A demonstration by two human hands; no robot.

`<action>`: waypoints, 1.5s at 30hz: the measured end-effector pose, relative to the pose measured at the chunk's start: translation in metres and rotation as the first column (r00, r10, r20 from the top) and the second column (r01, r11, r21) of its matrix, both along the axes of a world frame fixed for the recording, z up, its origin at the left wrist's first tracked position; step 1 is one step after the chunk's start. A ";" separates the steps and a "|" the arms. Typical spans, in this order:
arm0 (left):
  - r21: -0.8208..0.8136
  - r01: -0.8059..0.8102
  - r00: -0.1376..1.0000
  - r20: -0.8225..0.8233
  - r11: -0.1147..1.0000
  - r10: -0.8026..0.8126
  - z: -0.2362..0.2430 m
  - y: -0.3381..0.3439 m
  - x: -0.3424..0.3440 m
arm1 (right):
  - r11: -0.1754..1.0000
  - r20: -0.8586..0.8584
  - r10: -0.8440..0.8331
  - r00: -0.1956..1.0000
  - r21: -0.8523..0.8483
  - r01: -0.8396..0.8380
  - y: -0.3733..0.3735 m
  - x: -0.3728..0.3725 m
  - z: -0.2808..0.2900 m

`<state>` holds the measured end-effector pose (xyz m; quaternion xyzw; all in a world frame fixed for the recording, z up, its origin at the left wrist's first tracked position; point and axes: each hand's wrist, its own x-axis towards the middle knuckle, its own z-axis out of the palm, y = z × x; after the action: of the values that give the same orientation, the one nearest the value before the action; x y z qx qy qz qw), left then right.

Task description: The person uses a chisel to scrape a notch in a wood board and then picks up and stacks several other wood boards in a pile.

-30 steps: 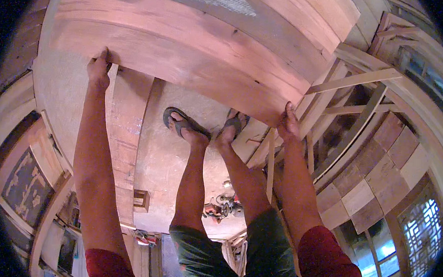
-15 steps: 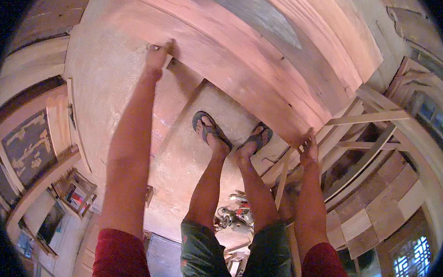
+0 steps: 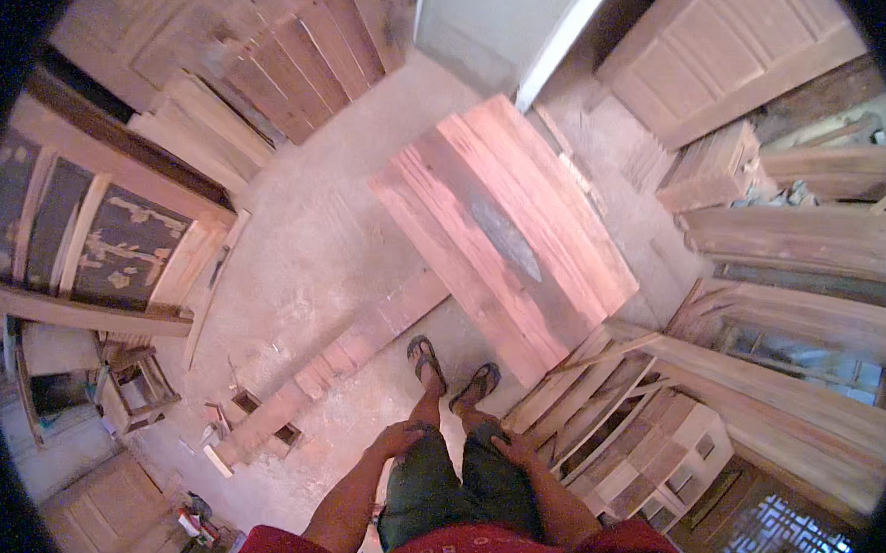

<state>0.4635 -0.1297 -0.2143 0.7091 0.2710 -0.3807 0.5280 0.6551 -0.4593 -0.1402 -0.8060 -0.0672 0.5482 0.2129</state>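
Observation:
My left hand (image 3: 397, 437) rests on my left knee, fingers laid out over the edge of my dark green shorts (image 3: 422, 481). My right hand (image 3: 518, 450) lies the same way on the other knee. Both hold nothing. Beyond my sandalled feet, a wide wooden panel (image 3: 564, 263) of several reddish planks, with a dark grey streak along its middle, lies slanted from far left to near right. Its near edge is just past my feet, apart from my hands. One end of a long narrow board (image 3: 359, 350) meets that edge.
Slatted wooden pieces (image 3: 299, 69) and a panelled door (image 3: 730, 56) stand at the far side. Wooden frames (image 3: 596, 410) crowd the right. A small stool-like frame (image 3: 138, 391) stands left, and wood offcuts (image 3: 221, 455) lie near the board's lower end.
Both hands have let go of the panel's near edge and drawn back onto my knees. The view has risen and pulled back, so the whole panel shows.

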 end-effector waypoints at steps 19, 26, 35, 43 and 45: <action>0.250 -0.850 0.514 0.196 0.464 0.835 0.177 -0.116 -0.287 | 0.899 0.216 0.356 0.909 0.188 -0.396 -0.004 0.062 0.045; 0.240 -0.858 0.491 0.122 0.454 0.863 0.187 -0.178 -0.310 | 0.678 0.383 0.701 0.601 -0.098 -0.728 -0.033 0.075 0.037; -0.012 -0.959 -0.245 0.543 -0.284 0.803 0.236 -0.141 -0.297 | 0.650 0.793 0.506 0.338 -0.094 -0.754 0.246 0.107 0.101; 0.492 -0.845 -0.040 0.334 -0.211 0.942 0.208 -0.323 -0.528 | 0.350 0.744 0.476 0.469 0.329 -0.877 0.394 -0.193 0.100; 0.479 -0.727 -0.216 0.521 -0.492 0.826 0.197 -0.303 -0.565 | 0.188 0.725 0.561 0.399 0.358 -0.915 0.424 -0.233 0.079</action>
<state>-0.1016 -0.4328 -0.0175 0.3181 0.8646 0.2758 0.2742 0.4223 -0.0349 -0.0610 -0.5994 -0.7169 0.3035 0.1860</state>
